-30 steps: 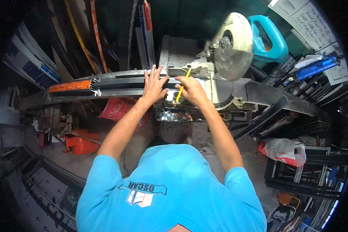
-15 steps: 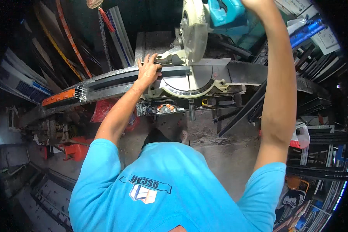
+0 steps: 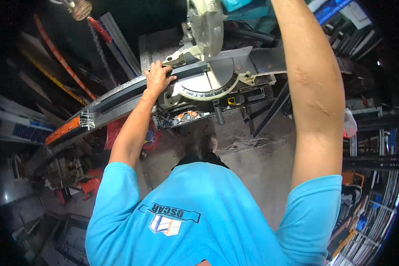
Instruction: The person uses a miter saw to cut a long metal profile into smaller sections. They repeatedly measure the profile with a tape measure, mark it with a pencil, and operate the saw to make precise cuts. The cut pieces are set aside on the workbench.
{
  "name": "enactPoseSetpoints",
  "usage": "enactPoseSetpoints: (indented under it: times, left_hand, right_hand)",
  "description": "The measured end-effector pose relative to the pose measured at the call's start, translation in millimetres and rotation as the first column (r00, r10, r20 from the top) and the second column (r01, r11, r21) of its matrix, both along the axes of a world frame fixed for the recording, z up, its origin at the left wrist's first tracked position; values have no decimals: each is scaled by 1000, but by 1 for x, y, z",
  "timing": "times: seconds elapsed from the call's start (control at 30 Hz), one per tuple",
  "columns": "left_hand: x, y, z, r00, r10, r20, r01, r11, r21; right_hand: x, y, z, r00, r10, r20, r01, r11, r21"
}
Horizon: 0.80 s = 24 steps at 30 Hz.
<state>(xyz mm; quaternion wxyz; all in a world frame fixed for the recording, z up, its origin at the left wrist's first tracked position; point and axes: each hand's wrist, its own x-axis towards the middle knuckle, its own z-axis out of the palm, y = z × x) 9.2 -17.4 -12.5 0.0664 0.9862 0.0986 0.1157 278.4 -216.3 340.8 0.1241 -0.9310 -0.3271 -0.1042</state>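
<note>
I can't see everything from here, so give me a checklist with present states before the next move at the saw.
1. Left hand on the long, straight, dark grey profile: ok.
2. Left hand apart from the saw's rounded, translucent guard: ok, it is to the guard's left.
3. Right hand in view: not ok, the right forearm runs out past the top edge.
4. Right hand's grip on the teal plastic saw housing: cannot tell.
5. Profile's right end apart from the guard: cannot tell, they overlap or nearly meet in this view.
6. Long orange piece with pale ends apart from the left hand: ok, farther left.
</note>
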Motion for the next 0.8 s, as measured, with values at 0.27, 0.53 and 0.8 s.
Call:
enactPoseSetpoints:
  times: [0.27, 0.53, 0.8]
  left_hand:
    - [-2, 2, 1, 1000, 13, -24, -13, 1000, -8]
    - [-4, 2, -5, 1000, 15, 6, -14, 999, -49]
    - [-1, 0, -9, 999, 20, 50, -15, 996, -92]
  right_hand:
    - [-78, -38, 2, 976, 141, -167, -135, 990, 48]
    - [-111, -38, -25, 500, 219, -838, 490, 727, 482]
    - [-97, -72, -51, 612, 149, -777, 386, 801, 458]
